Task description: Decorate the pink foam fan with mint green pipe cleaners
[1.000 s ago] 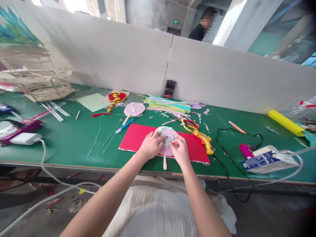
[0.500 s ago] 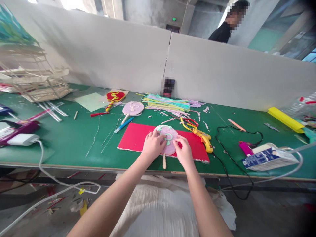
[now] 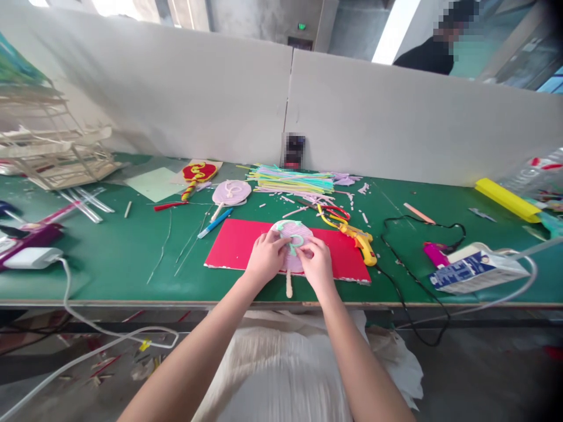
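Pinches the mint-green strip (image 3: 299,239) with left hand (image 3: 264,256) and right hand (image 3: 319,265) on the lilac fan (image 3: 294,264), across the front edge of the red board (image 3: 231,245), and could skew that strip through uneven tugging.

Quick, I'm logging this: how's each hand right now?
Left hand: touching the fan; whether it's gripping can't be told.
Right hand: at the fan's green trim; pinching or not, can't be told.

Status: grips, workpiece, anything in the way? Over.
Left grip, right grip: fingertips at green curl. Lilac fan: over red board, handle past near edge. Yellow glue gun: nearby, apart from right grip.
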Demonstrator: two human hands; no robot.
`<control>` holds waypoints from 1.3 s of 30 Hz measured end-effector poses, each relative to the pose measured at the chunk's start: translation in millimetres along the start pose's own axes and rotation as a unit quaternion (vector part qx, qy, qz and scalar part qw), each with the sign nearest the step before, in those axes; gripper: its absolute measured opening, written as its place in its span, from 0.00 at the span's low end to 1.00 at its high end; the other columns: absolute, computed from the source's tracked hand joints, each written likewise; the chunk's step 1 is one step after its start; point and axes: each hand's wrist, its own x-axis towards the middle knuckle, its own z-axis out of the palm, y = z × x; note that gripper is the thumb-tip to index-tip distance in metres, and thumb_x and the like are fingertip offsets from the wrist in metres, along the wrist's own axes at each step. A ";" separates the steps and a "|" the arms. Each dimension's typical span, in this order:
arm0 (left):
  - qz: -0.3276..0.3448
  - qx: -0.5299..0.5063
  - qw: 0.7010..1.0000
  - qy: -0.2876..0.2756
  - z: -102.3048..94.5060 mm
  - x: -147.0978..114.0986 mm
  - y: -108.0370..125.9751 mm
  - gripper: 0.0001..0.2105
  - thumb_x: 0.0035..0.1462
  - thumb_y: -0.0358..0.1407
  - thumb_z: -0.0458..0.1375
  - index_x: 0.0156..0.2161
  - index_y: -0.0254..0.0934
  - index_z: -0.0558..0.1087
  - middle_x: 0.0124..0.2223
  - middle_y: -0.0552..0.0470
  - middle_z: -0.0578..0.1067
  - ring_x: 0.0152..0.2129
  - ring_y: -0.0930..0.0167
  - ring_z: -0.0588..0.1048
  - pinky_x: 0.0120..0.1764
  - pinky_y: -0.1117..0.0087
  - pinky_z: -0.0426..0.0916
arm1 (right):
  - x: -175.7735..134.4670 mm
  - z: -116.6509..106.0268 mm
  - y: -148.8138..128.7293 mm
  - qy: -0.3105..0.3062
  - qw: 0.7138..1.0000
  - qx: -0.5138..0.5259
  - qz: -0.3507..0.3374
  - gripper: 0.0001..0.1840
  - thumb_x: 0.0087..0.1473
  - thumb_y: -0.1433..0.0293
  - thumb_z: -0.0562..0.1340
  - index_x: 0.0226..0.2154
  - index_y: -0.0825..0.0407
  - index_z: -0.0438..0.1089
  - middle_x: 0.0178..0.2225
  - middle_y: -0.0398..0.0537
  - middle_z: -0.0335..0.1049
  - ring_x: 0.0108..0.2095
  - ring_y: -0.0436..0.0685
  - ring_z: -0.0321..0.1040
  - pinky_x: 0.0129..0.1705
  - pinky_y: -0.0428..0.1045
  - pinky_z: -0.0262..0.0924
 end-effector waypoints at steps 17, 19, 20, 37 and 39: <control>0.025 -0.030 0.999 0.006 -0.7 -2.5 -7.8 0.21 0.56 0.27 0.45 0.56 0.34 0.61 0.53 0.42 0.67 0.50 0.63 0.66 0.51 0.59 0.62 | 0.2 0.2 0.2 0.010 1.000 -0.002 0.001 0.05 0.46 0.68 0.62 0.22 0.50 0.71 0.43 0.53 0.68 0.45 0.62 0.64 0.48 0.56 0.58; 0.017 -0.053 0.998 0.011 0.1 -2.2 -9.3 0.23 0.55 0.26 0.45 0.56 0.33 0.60 0.53 0.41 0.68 0.50 0.64 0.66 0.52 0.59 0.62 | 0.2 0.0 -0.3 0.008 1.000 -0.005 0.004 0.05 0.46 0.68 0.62 0.22 0.50 0.70 0.43 0.53 0.68 0.45 0.62 0.63 0.48 0.56 0.58; 0.012 -0.071 0.997 0.014 0.0 -2.1 -10.1 0.23 0.54 0.25 0.45 0.57 0.33 0.60 0.53 0.42 0.69 0.50 0.64 0.67 0.52 0.59 0.62 | 0.3 -0.1 -0.6 0.007 1.000 -0.006 0.007 0.05 0.46 0.68 0.62 0.22 0.50 0.70 0.43 0.53 0.68 0.45 0.62 0.63 0.48 0.56 0.58; 0.196 -0.034 0.979 -0.039 -9.9 -22.6 -4.7 0.20 0.60 0.30 0.45 0.57 0.37 0.62 0.57 0.47 0.67 0.54 0.68 0.65 0.57 0.60 0.59 | -2.1 0.8 -3.1 0.011 1.000 -0.005 -0.004 0.05 0.48 0.68 0.60 0.24 0.50 0.70 0.43 0.53 0.68 0.45 0.62 0.64 0.49 0.58 0.58; 0.192 -0.033 0.980 -0.048 -10.2 -22.3 -6.5 0.20 0.60 0.31 0.44 0.57 0.37 0.62 0.57 0.48 0.67 0.54 0.69 0.65 0.57 0.61 0.59 | -2.5 -3.0 -2.8 0.001 0.999 0.030 -0.014 0.07 0.50 0.67 0.58 0.26 0.50 0.71 0.43 0.54 0.69 0.46 0.62 0.64 0.50 0.58 0.58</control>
